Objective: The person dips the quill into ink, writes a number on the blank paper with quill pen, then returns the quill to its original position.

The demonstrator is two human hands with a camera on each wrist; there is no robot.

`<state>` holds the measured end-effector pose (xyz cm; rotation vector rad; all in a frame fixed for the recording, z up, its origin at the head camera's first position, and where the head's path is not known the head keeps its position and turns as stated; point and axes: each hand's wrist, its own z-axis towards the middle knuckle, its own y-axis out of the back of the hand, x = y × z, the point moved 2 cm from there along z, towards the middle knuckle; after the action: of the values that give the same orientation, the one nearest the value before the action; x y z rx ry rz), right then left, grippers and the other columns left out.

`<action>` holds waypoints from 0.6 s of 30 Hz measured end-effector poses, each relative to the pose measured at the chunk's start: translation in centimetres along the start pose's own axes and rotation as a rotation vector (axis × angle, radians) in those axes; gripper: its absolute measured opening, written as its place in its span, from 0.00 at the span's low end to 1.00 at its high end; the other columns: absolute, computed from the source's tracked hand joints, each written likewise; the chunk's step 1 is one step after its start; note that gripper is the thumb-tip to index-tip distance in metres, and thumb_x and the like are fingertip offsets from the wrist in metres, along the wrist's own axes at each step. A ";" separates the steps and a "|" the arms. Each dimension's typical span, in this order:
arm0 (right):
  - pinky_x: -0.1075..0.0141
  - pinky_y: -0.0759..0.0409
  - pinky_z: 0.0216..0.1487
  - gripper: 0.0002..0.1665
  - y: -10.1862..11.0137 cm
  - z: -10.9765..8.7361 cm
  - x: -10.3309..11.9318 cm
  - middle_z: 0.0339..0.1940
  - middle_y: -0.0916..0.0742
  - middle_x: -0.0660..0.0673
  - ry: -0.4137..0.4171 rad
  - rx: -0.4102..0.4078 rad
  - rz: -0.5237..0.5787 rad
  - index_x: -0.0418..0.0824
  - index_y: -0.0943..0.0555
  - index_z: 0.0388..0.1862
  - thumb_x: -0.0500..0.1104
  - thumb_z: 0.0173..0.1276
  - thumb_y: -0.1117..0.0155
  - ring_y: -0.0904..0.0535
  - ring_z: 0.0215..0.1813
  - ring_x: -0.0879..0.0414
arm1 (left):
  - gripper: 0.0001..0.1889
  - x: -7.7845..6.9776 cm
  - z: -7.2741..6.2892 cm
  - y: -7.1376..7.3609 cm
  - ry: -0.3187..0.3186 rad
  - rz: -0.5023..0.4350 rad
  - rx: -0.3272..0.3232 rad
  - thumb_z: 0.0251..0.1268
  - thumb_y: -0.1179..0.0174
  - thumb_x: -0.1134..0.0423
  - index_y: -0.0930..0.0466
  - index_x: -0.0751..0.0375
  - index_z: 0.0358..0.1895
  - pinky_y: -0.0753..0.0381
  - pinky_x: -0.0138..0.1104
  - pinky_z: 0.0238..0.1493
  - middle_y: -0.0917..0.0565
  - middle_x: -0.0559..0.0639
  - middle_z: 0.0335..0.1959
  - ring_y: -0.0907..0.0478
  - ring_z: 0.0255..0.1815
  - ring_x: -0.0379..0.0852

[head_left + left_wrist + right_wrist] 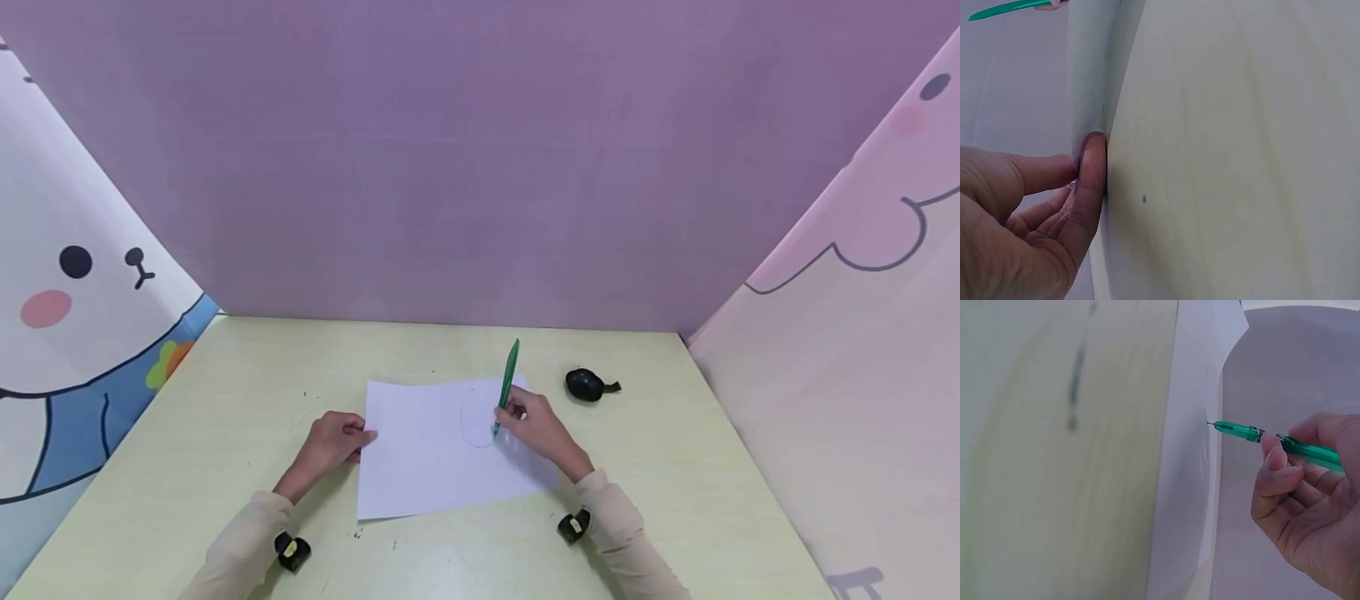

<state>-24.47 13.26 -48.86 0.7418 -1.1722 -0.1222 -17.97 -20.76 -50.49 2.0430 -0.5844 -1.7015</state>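
Pen [508, 377], green and tilted, is pinched in your right hand [542, 427], its tip at a thin curved line [462, 421] on white paper [408, 471]. Your left hand [330, 442] pinches the paper's left edge. A rounded black object [584, 385] lies apart, right of the paper's far corner. The pale desk [442, 558] beneath meets a purple wall [480, 167], with cartoon panels [45, 358] at either side.

We see white paper [412, 454], one thin curved line [462, 418] drawn | we see green pen [511, 368], slanted, tip down on the paper's right half
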 end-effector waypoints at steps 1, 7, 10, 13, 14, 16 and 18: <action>0.72 0.20 0.36 0.03 0.0 0.0 0.0 0.30 0.13 0.47 0.000 -0.004 -0.002 0.36 0.18 0.38 0.34 0.74 0.35 0.21 0.34 0.60 | 0.08 0.0 0.0 0.0 -0.002 -0.001 0.001 0.70 0.33 0.66 0.18 0.66 0.33 0.20 0.32 0.29 0.19 0.49 0.23 0.18 0.23 0.43; 0.71 0.19 0.37 0.02 0.2 -0.1 0.0 0.30 0.13 0.47 -0.006 -0.017 -0.018 0.36 0.18 0.38 0.34 0.74 0.35 0.20 0.35 0.60 | 0.09 -0.1 0.2 -0.1 -0.012 0.001 0.003 0.70 0.32 0.65 0.19 0.65 0.32 0.20 0.32 0.29 0.20 0.48 0.22 0.17 0.23 0.42; 0.72 0.19 0.37 0.02 0.2 0.0 0.1 0.31 0.12 0.45 -0.008 -0.022 -0.016 0.36 0.18 0.38 0.34 0.74 0.35 0.20 0.35 0.59 | 0.09 -0.1 0.3 0.0 -0.010 0.004 0.002 0.70 0.33 0.65 0.19 0.65 0.32 0.20 0.31 0.29 0.20 0.48 0.23 0.17 0.23 0.42; 0.72 0.19 0.37 0.02 0.0 0.2 0.2 0.31 0.12 0.45 -0.008 -0.018 -0.004 0.35 0.18 0.38 0.34 0.74 0.35 0.20 0.35 0.59 | 0.08 0.0 0.2 0.1 0.000 0.007 -0.006 0.69 0.33 0.66 0.18 0.66 0.33 0.20 0.31 0.29 0.19 0.49 0.25 0.17 0.23 0.42; 0.72 0.20 0.36 0.03 -0.1 0.2 0.2 0.31 0.12 0.45 -0.009 -0.016 -0.001 0.35 0.18 0.38 0.34 0.74 0.36 0.20 0.35 0.59 | 0.07 0.1 0.1 0.2 0.005 0.007 -0.009 0.69 0.33 0.66 0.18 0.66 0.33 0.20 0.31 0.28 0.18 0.49 0.25 0.17 0.23 0.42; 0.72 0.20 0.36 0.03 -0.3 0.3 0.2 0.31 0.12 0.45 -0.007 -0.012 0.001 0.35 0.18 0.38 0.34 0.74 0.35 0.20 0.35 0.59 | 0.07 0.2 -0.1 0.2 0.012 0.009 -0.016 0.69 0.33 0.66 0.18 0.66 0.34 0.20 0.31 0.29 0.18 0.50 0.26 0.17 0.23 0.42; 0.72 0.20 0.35 0.03 -0.4 0.4 0.1 0.31 0.13 0.46 -0.009 -0.015 -0.004 0.36 0.18 0.38 0.35 0.75 0.35 0.20 0.35 0.60 | 0.07 0.3 -0.2 0.2 0.012 0.007 -0.017 0.69 0.33 0.66 0.18 0.66 0.33 0.21 0.31 0.29 0.18 0.50 0.26 0.17 0.23 0.42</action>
<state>-24.65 12.68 -48.95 0.7314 -1.1771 -0.1375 -17.68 -21.11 -50.61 2.0361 -0.5707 -1.6835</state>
